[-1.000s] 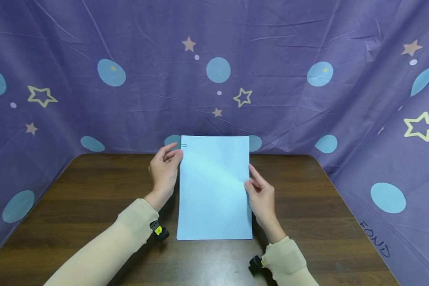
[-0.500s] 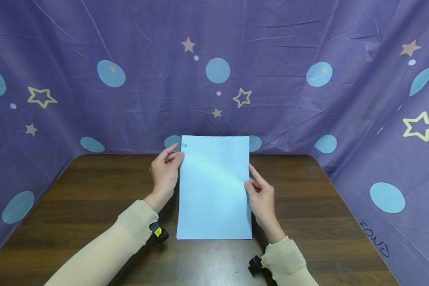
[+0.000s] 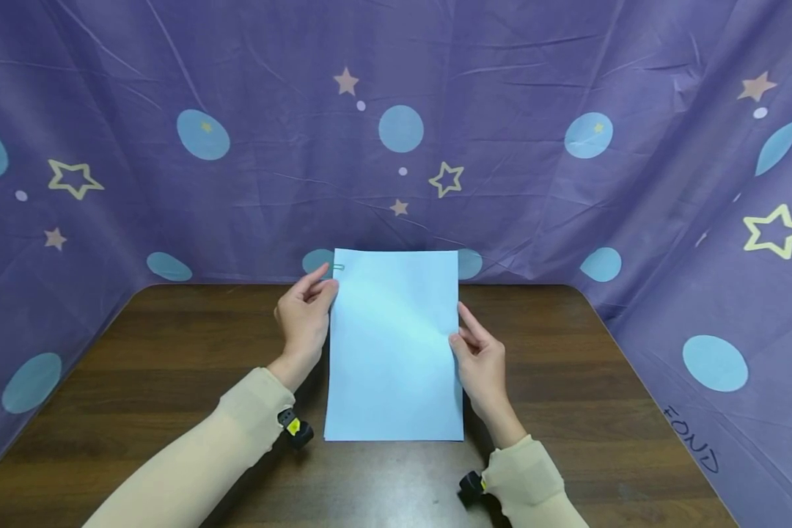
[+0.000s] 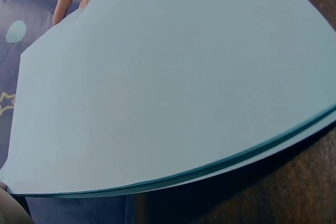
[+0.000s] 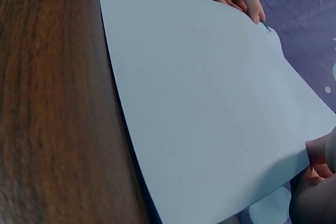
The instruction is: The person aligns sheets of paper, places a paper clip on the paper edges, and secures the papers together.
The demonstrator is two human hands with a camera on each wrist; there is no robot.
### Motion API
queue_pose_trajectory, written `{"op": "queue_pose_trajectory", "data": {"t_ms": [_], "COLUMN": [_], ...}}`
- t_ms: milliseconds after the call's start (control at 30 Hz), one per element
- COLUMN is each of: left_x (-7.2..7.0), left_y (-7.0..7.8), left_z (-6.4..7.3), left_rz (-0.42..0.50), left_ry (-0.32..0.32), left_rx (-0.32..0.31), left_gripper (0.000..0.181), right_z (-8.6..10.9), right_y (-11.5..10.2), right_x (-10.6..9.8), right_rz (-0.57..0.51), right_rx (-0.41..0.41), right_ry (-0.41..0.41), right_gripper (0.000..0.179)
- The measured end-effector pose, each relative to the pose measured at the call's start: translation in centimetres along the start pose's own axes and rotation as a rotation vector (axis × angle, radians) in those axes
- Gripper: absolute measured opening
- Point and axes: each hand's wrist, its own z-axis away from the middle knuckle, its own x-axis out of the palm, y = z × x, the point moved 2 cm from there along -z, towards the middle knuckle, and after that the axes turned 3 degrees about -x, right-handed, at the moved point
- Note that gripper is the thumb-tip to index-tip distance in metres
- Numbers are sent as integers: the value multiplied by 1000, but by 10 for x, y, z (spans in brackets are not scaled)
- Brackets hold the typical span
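Observation:
Light blue sheets of paper [image 3: 396, 352], stacked together, are held between the two hands over the table. A small green paper clip [image 3: 339, 267] sits on the left edge near the top corner, and the right wrist view shows the clip [image 5: 267, 28] just past the left fingertips. My left hand [image 3: 303, 312] pinches the left edge right below the clip. Lower down on the opposite edge, my right hand [image 3: 485, 370] grips the stack, thumb in front and the other fingers mostly behind. Along one edge in the left wrist view, the layers of paper [image 4: 157, 87] show slightly apart.
A brown wooden table [image 3: 191, 337] lies beneath the paper. Behind it and at the sides hangs a purple cloth [image 3: 270, 110] with stars and blue dots. Both wrists carry small black cameras, the left wrist camera [image 3: 297, 431] near the paper's lower left corner.

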Motion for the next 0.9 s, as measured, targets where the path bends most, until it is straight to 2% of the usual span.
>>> {"op": "queue_pose_trajectory", "data": {"t_ms": [400, 900], "left_x": [1, -1], "left_y": [0, 0], "left_z": [-1, 0], "left_rz": [6, -55], "left_ry": [15, 14], "left_rx": [0, 2], "left_gripper": [36, 28], "right_z": [0, 0], "right_y": [0, 0], "right_x": [1, 1], "right_rz": [-1, 0], "right_rx": [0, 25], "right_ry": [0, -1], "right_gripper": [55, 54]}}
